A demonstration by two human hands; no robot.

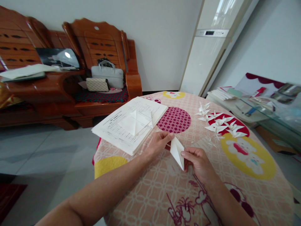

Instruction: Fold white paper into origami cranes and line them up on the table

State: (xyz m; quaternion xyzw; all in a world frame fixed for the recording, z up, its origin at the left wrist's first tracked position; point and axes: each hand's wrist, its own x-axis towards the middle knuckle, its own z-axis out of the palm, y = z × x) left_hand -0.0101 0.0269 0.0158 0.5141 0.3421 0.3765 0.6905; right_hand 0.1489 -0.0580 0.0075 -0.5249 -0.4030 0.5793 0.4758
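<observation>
Between my two hands is a piece of folded white paper (176,152), a narrow kite shape with a crease down its length. My left hand (162,141) pinches its upper end between thumb and fingers. On its lower right edge, my right hand (196,161) grips it with the thumb on top and the fingers beneath. A stack of printed sheets (113,125) lies to the left, with a creased paper piece (135,122) on top. Several white paper cranes (219,124) stand to the right, beyond my right hand.
A round table carries a pink patterned cloth (145,188). Small paper scraps (213,142) lie near the cranes. At the right is a glass-topped stand (265,116) with papers and other items. Wooden chairs (98,37) with bags stand at the back left.
</observation>
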